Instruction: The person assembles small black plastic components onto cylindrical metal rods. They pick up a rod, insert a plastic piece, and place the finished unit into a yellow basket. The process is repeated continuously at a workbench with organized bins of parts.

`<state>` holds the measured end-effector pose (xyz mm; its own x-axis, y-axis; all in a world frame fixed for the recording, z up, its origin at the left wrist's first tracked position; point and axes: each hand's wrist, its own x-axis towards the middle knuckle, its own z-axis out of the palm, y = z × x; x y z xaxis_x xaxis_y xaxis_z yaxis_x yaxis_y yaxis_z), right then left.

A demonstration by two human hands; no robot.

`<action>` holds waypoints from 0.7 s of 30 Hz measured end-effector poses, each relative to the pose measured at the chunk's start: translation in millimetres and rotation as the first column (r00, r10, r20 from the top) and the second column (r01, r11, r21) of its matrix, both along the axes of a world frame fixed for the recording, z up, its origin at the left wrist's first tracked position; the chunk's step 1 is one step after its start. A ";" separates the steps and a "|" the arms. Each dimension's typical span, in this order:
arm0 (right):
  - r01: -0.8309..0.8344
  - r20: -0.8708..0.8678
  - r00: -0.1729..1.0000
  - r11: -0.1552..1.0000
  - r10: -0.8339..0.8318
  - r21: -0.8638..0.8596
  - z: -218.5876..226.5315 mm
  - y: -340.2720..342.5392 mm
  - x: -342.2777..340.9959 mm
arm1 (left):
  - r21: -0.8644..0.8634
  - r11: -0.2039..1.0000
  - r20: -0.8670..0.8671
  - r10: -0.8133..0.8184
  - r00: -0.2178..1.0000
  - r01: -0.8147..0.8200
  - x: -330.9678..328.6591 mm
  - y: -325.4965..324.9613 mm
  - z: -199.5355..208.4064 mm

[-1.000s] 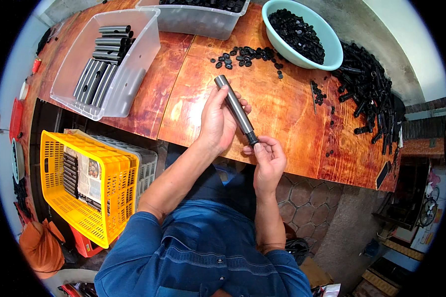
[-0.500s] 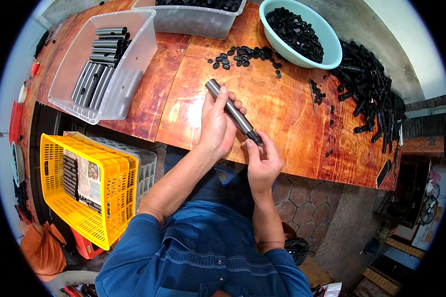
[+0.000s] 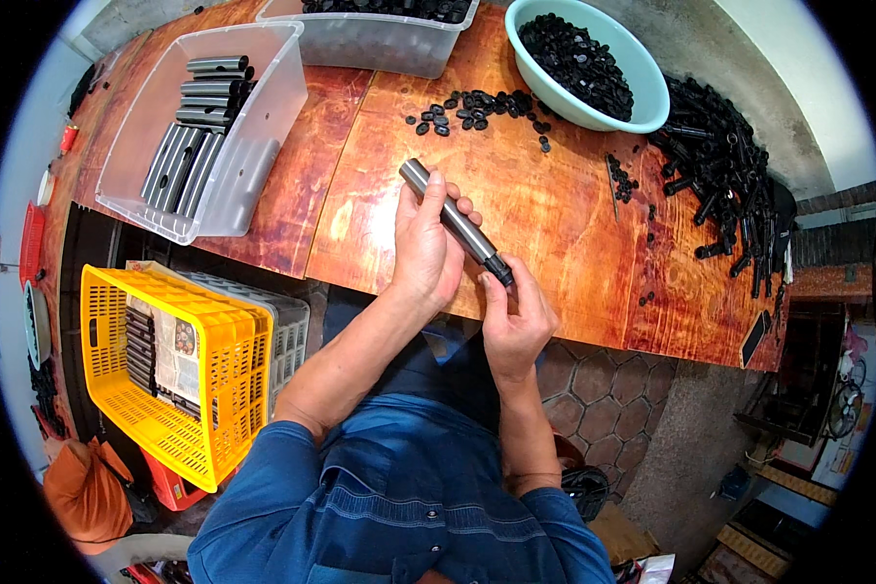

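Observation:
A grey metal tube (image 3: pixel 465 230) slants across the space over the table's near edge, its upper end pointing away to the left. My left hand (image 3: pixel 426 241) is closed round its middle, thumb along the top. At the tube's lower right end sits a black ribbed end piece (image 3: pixel 499 269). My right hand (image 3: pixel 518 313) pinches that end piece between thumb and fingers. How far the piece sits inside the tube is hidden by the fingertips. Beyond my hands, small black round caps (image 3: pixel 475 112) lie scattered on the wooden table (image 3: pixel 360 204).
A clear plastic bin (image 3: pixel 248 190) of metal tubes stands at left, another bin (image 3: pixel 380 51) behind it. A turquoise basin (image 3: pixel 652 107) holds black caps. Black parts (image 3: pixel 720 165) heap at right, near a phone (image 3: pixel 754 339). A yellow crate (image 3: pixel 209 389) stands lower left, by a person in orange (image 3: pixel 86 492).
The tube's far end has shifted very slightly left and down. Both hands keep the same hold on the tube and its black end piece.

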<state>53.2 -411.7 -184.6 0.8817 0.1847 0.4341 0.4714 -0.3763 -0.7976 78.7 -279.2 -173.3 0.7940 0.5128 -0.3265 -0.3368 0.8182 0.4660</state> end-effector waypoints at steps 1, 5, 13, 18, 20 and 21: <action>-0.001 0.000 1.000 1.000 0.001 0.001 0.2 0.0 0.0 | 0.001 1.000 -0.002 0.001 1.000 -0.001 0.0 0.0 0.4; 0.009 0.017 1.000 1.000 -0.008 -0.027 0.7 -0.4 -0.8 | -0.007 1.000 0.002 -0.002 1.000 0.002 -0.8 0.0 0.6; 0.013 0.080 0.997 0.997 -0.008 -0.070 2.0 0.3 -1.2 | -0.007 1.000 -0.010 -0.003 1.000 0.003 -1.7 0.4 1.1; 0.009 0.084 0.996 0.998 -0.003 -0.064 2.8 1.5 -0.8 | 0.001 1.000 0.001 0.000 1.000 0.000 -1.1 0.9 -3.7; 0.011 0.088 0.996 0.998 -0.005 -0.066 3.2 1.9 -0.4 | -0.003 1.000 0.005 -0.001 1.000 0.001 -0.7 1.0 -4.1; 0.013 0.089 0.996 0.998 -0.007 -0.066 3.5 2.1 -0.2 | -0.005 1.000 0.007 -0.002 1.000 0.002 -0.4 1.1 -4.9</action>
<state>53.0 -409.5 -181.1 0.8421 0.2076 0.4977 0.5354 -0.4322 -0.7256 78.3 -278.1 -178.1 0.7976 0.5093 -0.3232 -0.3382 0.8212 0.4595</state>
